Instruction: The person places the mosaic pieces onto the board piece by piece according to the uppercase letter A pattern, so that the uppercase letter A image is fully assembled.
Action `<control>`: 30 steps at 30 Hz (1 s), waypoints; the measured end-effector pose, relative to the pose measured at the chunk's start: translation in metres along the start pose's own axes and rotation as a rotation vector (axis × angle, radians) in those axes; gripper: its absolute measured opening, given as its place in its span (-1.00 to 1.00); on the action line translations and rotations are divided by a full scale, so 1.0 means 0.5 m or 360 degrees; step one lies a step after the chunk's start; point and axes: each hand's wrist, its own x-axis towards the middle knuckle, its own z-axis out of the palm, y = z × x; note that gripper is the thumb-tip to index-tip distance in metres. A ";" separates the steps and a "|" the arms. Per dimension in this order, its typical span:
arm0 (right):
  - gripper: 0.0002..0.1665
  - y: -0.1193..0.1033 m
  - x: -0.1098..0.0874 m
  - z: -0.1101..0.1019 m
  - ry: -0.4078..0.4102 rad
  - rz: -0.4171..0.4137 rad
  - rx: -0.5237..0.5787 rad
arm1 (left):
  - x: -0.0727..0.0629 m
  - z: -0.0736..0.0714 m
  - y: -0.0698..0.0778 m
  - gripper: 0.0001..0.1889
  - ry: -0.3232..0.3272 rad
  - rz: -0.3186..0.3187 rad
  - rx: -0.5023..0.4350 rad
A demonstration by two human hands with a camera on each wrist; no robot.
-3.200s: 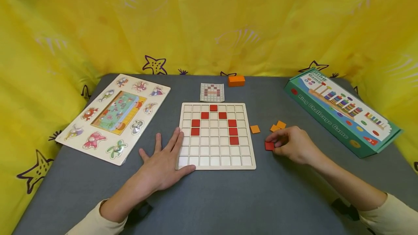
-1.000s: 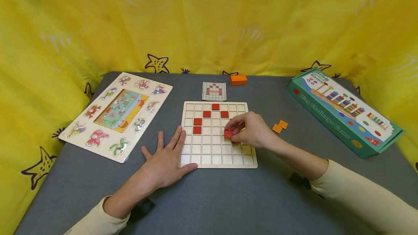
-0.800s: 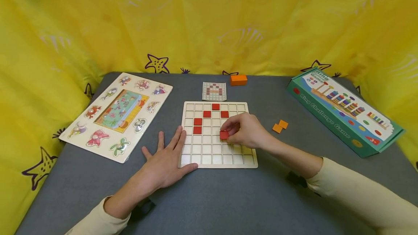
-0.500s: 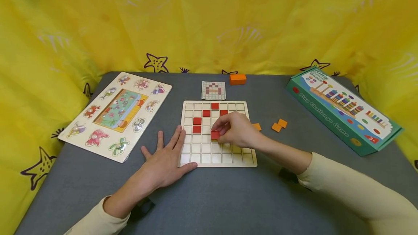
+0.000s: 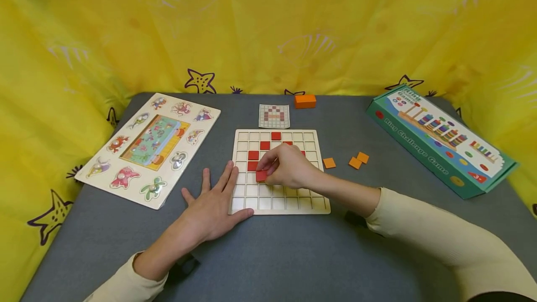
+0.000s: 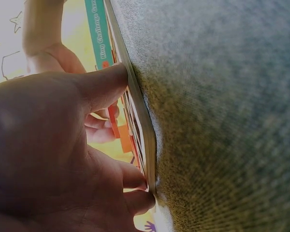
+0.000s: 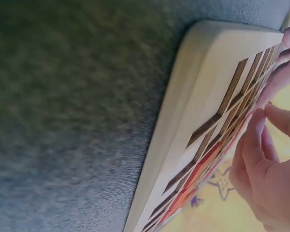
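Red tile, in hand [image 5: 261, 176]: one piece, square; over the left part of the grid board, just beside the lowest visible red tile of the left slope; contact with the board cannot be told.
Right hand [image 5: 289, 166]: thumb and fingers pinching the red tile by its edge.
Left hand [image 5: 209, 213]: fingers spread and straight; thumb on the near left corner of the board, two fingertips at its left edge.
Grid board [image 5: 278, 203]: pale, wood-like, flat on the counter [image 5: 293, 255]; judged stiff and fairly light, best steadied at the rim.
Set red tiles [image 5: 276, 136]: several, in cells; some hidden behind the right hand.
Handling, tile: judged light, stiff, hardly fragile; its smooth face may slip, so hold opposite edges, leaving the underside free.
Orange tiles [image 5: 329, 162]: three, right of the board; one apart, two touching or nearly so.
Pattern card [image 5: 274, 116]: just beyond the board's far edge.
Orange block [image 5: 305, 101]: near the card's right.
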 end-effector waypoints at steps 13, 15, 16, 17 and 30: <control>-0.71 -0.011 0.024 0.018 -0.0075 -0.0029 -0.0108 | 0.001 0.000 -0.001 0.14 0.0003 0.0006 0.0008; -0.72 -0.014 0.027 0.019 -0.0071 -0.0044 -0.0124 | 0.000 0.000 -0.002 0.14 0.0004 0.0011 0.0010; -0.73 -0.016 0.028 0.020 -0.0066 -0.0047 -0.0131 | 0.000 0.000 -0.002 0.14 0.0006 0.0014 0.0012; -0.74 -0.018 0.028 0.020 -0.0065 -0.0051 -0.0137 | 0.000 0.000 -0.002 0.14 0.0008 0.0017 0.0014; -0.74 -0.025 0.038 0.029 -0.0082 -0.0056 -0.0181 | -0.002 -0.001 -0.002 0.12 0.0017 0.0027 0.0011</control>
